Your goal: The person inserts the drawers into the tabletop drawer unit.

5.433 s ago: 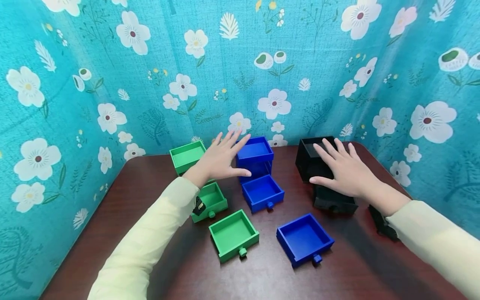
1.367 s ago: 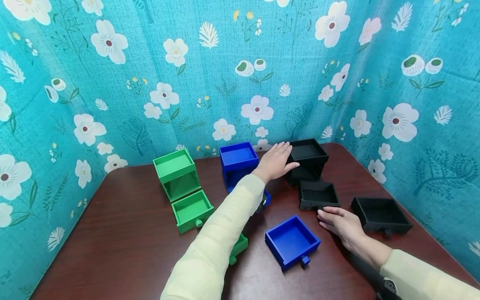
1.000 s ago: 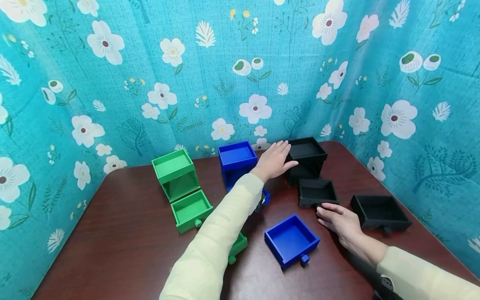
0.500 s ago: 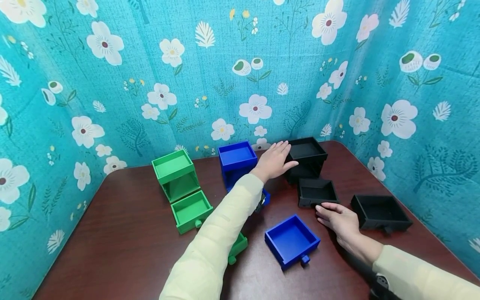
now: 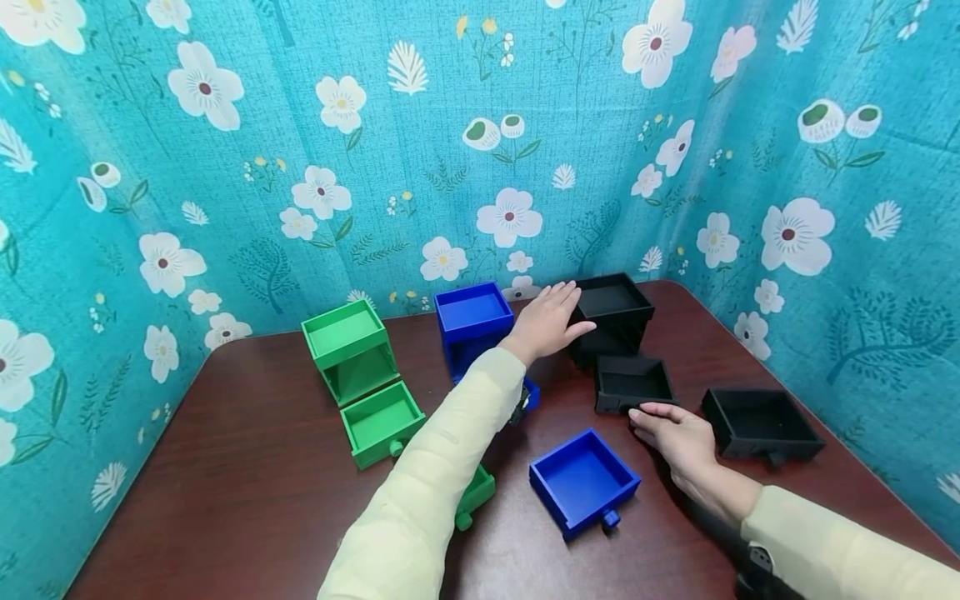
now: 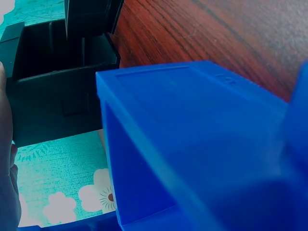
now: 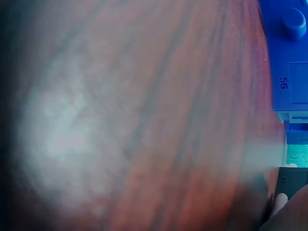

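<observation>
My left hand (image 5: 547, 321) lies with straight fingers against the left side of a small black cabinet (image 5: 621, 304) at the table's back right. A black drawer (image 5: 636, 385) stands pulled out in front of that cabinet. At its front, the thumb and fingers of my right hand (image 5: 678, 442) pinch the knob, which they cover. The left wrist view shows the black cabinet (image 6: 57, 103) beside the fingers, with a blue cabinet (image 6: 192, 115) close by. In the right wrist view only part of my hand (image 7: 294, 211) and the drawer front (image 7: 296, 177) appear, at the lower right corner.
A second black drawer (image 5: 765, 425) lies right of my right hand. A loose blue drawer (image 5: 585, 483) sits in front. The blue cabinet (image 5: 474, 321) and a green cabinet (image 5: 348, 342) with a green drawer (image 5: 384, 425) stand left. My left sleeve partly covers another green drawer (image 5: 476, 497).
Both hands were spread above the table; the left has since moved right to the black cabinet and the right down to the drawer's knob. Over the last second they barely move.
</observation>
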A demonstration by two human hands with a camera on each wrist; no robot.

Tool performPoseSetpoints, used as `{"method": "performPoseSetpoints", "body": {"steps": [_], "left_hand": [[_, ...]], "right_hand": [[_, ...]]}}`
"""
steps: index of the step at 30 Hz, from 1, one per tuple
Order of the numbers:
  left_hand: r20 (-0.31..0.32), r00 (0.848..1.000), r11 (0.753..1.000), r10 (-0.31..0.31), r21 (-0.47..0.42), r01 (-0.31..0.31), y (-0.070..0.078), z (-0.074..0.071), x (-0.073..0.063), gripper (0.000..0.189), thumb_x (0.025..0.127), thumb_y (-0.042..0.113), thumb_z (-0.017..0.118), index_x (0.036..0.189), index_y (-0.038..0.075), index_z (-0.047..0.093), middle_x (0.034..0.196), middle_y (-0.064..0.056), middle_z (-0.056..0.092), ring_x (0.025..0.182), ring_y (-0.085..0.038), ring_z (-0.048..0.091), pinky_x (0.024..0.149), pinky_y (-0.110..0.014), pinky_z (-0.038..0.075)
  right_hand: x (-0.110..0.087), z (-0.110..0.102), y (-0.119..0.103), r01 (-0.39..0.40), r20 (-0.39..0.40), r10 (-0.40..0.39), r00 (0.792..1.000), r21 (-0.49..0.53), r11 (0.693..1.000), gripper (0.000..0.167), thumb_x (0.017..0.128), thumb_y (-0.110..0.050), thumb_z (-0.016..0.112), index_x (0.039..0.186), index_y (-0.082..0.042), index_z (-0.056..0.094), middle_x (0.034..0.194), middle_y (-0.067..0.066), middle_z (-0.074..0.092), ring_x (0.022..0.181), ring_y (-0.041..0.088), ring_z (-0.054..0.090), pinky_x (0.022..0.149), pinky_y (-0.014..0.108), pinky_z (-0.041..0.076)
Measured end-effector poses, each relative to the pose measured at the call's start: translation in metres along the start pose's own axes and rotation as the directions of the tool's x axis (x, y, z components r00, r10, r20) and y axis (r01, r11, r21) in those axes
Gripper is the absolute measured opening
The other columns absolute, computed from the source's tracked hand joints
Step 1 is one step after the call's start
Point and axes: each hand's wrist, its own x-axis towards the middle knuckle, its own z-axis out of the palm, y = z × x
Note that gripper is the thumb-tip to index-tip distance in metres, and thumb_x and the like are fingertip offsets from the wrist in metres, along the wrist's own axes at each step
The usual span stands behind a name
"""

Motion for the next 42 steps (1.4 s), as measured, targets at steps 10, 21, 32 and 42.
{"method": "performPoseSetpoints", "body": {"steps": [10, 21, 32, 42], "left_hand": [[0.009, 1.0, 1.0, -0.007, -0.009, 0.007, -0.001, 0.002, 0.002, 0.073, 0.1, 0.058, 0.032, 0.154, 0.009, 0.027, 0.159, -0.006, 0.023, 0.146, -0.017, 0.017, 0.116, -0.027, 0.003], [0.002, 1.0, 1.0, -0.008, -0.025, 0.008, -0.003, 0.002, 0.0, 0.073, 0.1, 0.059, 0.032, 0.154, 0.009, 0.028, 0.159, -0.006, 0.023, 0.146, -0.017, 0.017, 0.116, -0.027, 0.003], [-0.009, 1.0, 0.999, 0.002, -0.041, -0.003, -0.004, 0.006, 0.001, 0.074, 0.1, 0.059, 0.032, 0.154, 0.009, 0.027, 0.159, -0.006, 0.023, 0.146, -0.016, 0.016, 0.116, -0.026, 0.001], [-0.002, 1.0, 1.0, 0.003, -0.023, -0.003, -0.003, 0.005, 0.002, 0.074, 0.1, 0.059, 0.032, 0.154, 0.008, 0.028, 0.159, -0.006, 0.023, 0.146, -0.017, 0.016, 0.116, -0.027, 0.001]], "right_hand": [[0.006, -0.003, -0.003, -0.003, 0.002, 0.003, 1.0, 0.062, 0.998, 0.031, 0.086, -0.009, 0.075, 0.111, 0.002, 0.062, 0.085, -0.006, 0.07, 0.082, 0.006, 0.069, 0.08, 0.027, 0.055], [0.019, -0.012, -0.009, 0.056, 0.101, -0.068, 0.993, 0.121, 0.991, 0.025, 0.087, -0.007, 0.073, 0.108, 0.002, 0.062, 0.086, -0.003, 0.072, 0.082, 0.009, 0.07, 0.081, 0.029, 0.055], [0.032, -0.015, -0.011, 0.129, 0.083, -0.128, 0.988, -0.008, 0.992, 0.031, 0.09, -0.009, 0.07, 0.114, 0.007, 0.056, 0.085, -0.004, 0.071, 0.083, 0.011, 0.07, 0.076, 0.026, 0.056], [0.033, -0.009, -0.014, 0.081, 0.09, -0.078, 0.993, -0.025, 0.996, 0.035, 0.092, -0.007, 0.068, 0.119, 0.009, 0.054, 0.084, -0.006, 0.071, 0.08, 0.007, 0.069, 0.077, 0.026, 0.056]]}}
